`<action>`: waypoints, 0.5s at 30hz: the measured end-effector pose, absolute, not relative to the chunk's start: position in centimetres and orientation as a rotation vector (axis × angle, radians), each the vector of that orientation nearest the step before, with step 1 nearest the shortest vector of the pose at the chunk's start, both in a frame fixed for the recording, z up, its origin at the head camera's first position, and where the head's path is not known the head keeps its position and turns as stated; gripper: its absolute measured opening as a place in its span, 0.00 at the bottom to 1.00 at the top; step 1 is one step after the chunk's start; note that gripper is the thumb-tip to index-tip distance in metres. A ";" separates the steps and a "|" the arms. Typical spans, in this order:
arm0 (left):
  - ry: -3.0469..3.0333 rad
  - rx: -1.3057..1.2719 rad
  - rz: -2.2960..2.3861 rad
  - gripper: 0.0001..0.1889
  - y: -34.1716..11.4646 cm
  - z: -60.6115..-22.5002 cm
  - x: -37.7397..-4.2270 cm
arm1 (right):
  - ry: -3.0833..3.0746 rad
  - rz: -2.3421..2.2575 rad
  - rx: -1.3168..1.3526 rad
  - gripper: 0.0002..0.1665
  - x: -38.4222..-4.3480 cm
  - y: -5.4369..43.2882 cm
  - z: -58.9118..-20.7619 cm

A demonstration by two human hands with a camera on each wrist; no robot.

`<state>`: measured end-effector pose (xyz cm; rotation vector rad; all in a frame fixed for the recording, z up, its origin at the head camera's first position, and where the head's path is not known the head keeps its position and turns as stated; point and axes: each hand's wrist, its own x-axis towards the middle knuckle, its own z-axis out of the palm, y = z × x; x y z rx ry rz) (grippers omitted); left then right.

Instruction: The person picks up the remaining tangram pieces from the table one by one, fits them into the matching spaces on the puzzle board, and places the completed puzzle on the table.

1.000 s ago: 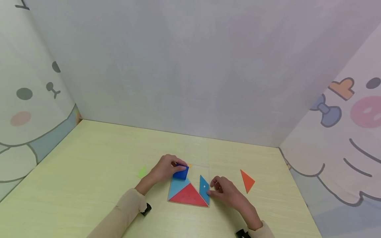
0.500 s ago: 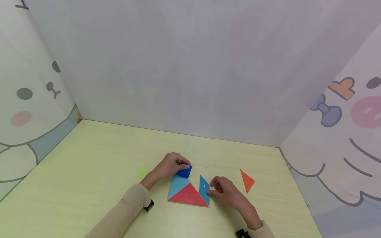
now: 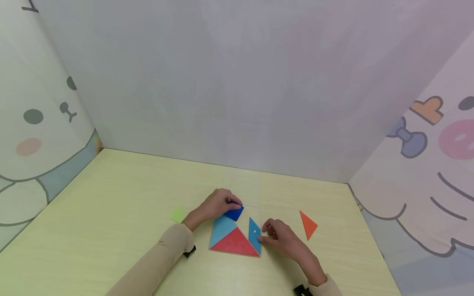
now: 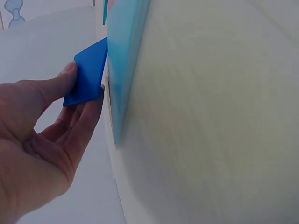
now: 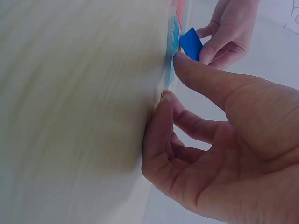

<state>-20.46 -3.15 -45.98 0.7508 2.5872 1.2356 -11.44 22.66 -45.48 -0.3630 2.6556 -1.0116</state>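
Note:
My left hand (image 3: 216, 204) pinches a dark blue square tangram piece (image 3: 235, 213) between thumb and fingers. The piece is tilted, raised above the upper part of a shallow clear tray (image 3: 253, 211); the left wrist view shows its flat face (image 4: 88, 77). In the tray lie a light blue triangle (image 3: 222, 228), a red triangle (image 3: 237, 243) and a blue parallelogram (image 3: 254, 235) with a small hole. My right hand (image 3: 284, 239) rests beside the tray's right side, thumb tip at the parallelogram's edge and the other fingers bent loosely by the tray (image 5: 170, 70).
An orange triangle (image 3: 308, 225) lies on the table (image 3: 129, 197) to the right of my right hand. Left of the tray is a yellow-green piece (image 3: 178, 214), partly covered by my left arm. A pale wall (image 3: 222, 82) rises behind the table, with cartoon-printed panels at both sides.
My left hand has moved right and slightly away with the dark blue square, uncovering more of the light blue triangle. The right hand has stayed by the parallelogram.

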 end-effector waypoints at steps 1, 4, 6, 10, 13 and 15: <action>2.589 0.752 1.228 0.09 -3.1 -46.0 -20.5 | 2.654 -1.012 -0.364 0.15 -11.4 22.7 -45.5; 2.594 0.769 1.206 0.09 -2.7 -46.1 -20.5 | 2.653 -1.013 -0.353 0.14 -11.4 22.6 -45.5; 2.593 0.777 1.195 0.09 -2.5 -46.1 -20.6 | 2.650 -1.011 -0.342 0.14 -11.4 22.5 -45.5; 2.596 0.776 1.181 0.08 -2.1 -46.1 -20.7 | 2.648 -1.016 -0.347 0.14 -11.4 22.5 -45.5; 2.585 0.760 1.178 0.08 -1.9 -46.0 -20.8 | 2.644 -1.020 -0.351 0.14 -11.4 22.5 -45.4; 2.565 0.771 1.190 0.08 -1.8 -45.9 -20.8 | 2.644 -1.021 -0.352 0.14 -11.4 22.5 -45.4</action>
